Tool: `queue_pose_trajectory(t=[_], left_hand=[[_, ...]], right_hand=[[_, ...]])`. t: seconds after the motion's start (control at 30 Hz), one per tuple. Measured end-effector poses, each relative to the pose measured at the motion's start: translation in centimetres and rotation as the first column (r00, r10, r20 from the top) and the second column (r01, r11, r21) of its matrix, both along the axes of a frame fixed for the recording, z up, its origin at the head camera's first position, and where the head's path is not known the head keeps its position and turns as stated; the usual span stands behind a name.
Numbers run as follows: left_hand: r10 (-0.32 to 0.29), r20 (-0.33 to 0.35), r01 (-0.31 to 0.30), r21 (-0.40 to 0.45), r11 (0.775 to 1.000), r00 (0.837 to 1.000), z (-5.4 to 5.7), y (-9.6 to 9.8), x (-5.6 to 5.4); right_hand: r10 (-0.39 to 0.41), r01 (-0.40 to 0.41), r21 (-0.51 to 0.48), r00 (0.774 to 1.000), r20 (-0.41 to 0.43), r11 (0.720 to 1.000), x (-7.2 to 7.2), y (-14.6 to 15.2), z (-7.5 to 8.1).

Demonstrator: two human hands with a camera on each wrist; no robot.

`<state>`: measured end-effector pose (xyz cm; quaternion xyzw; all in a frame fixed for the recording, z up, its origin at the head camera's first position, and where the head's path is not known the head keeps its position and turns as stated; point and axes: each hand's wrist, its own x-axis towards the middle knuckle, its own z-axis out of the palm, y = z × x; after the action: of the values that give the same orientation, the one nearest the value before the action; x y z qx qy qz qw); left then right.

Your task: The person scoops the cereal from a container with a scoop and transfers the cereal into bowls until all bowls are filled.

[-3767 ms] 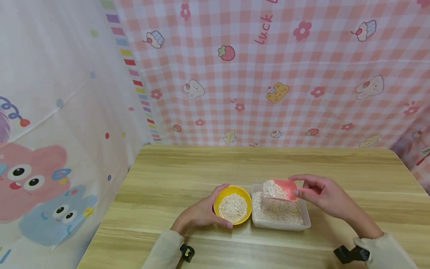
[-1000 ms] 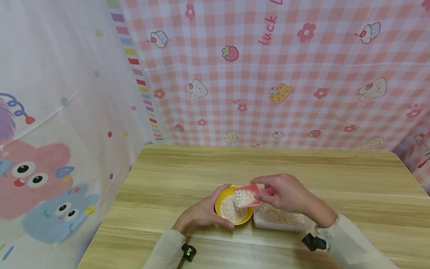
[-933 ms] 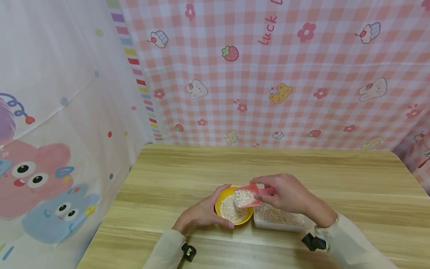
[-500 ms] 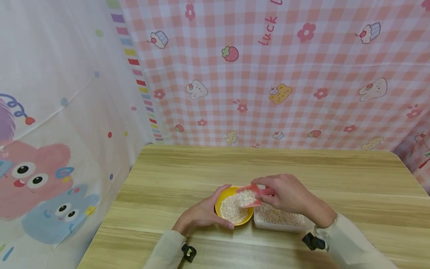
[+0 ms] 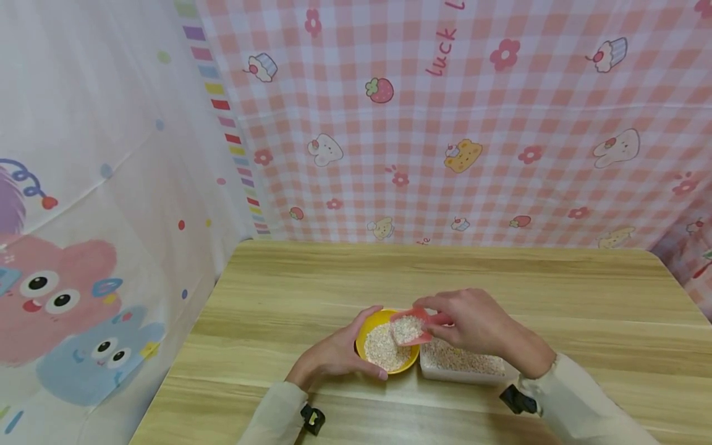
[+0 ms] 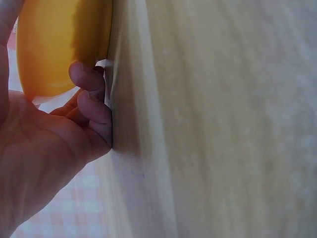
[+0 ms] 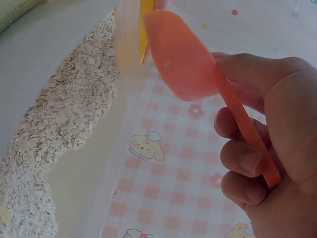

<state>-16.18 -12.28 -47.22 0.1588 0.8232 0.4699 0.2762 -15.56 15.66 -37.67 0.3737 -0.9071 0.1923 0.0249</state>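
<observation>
My left hand [image 5: 336, 352] grips a yellow bowl [image 5: 379, 318] from its left side, thumb at the near rim. Pale oat flakes [image 5: 384, 349] lie in the bowl. In the left wrist view, curled fingers [image 6: 91, 89] sit low against the bowl's yellow wall [image 6: 54, 44], close to the tabletop. My right hand [image 5: 473, 321] holds a pink scoop [image 5: 426, 337], loaded with oats [image 5: 408, 329], over the bowl's right part. In the right wrist view, the fingers wrap the scoop's handle [image 7: 242, 119], and the scoop's underside [image 7: 183, 54] faces the camera.
Right of the bowl, partly under my right hand, stands a translucent plastic container [image 5: 461, 373] of oats [image 5: 464, 358]. Both stand on a wooden table [image 5: 289, 284]. Behind it hangs a pink checked cloth [image 5: 411, 117]; a white printed cloth [image 5: 139, 204] hangs at the left.
The loaded scoop has moved left with my right hand, from above the container to above the bowl. During the last second it has shifted only slightly; my left hand keeps its hold.
</observation>
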Motion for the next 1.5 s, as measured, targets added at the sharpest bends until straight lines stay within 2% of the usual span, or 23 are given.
queue_pose_trajectory(t=[0.27,0.63,0.9,1.3,1.5], left_hand=[[-0.004,-0.013,0.005,0.01,1.0,1.0,0.0,0.0,0.0],[-0.007,-0.033,0.006,-0.006,1.0,0.999,-0.1,-0.1,0.0],[-0.014,-0.038,0.013,-0.01,1.0,0.999,-0.2,-0.1,-0.1],[-0.014,-0.034,0.013,-0.015,1.0,0.999,-0.2,-0.1,0.0],[-0.013,-0.03,0.012,-0.017,1.0,0.999,-0.2,-0.1,0.0]], right_hand=[[0.033,-0.032,0.014,0.998,-0.061,0.999,0.1,-0.2,0.1],[0.034,-0.031,0.045,0.996,-0.077,0.999,0.1,-0.5,0.1],[0.071,-0.063,0.053,0.985,-0.156,0.997,0.4,-0.7,0.1],[0.132,-0.11,0.089,0.947,-0.293,0.99,0.9,-1.1,0.2],[0.178,-0.146,0.109,0.904,-0.39,0.983,0.9,-1.2,0.0]])
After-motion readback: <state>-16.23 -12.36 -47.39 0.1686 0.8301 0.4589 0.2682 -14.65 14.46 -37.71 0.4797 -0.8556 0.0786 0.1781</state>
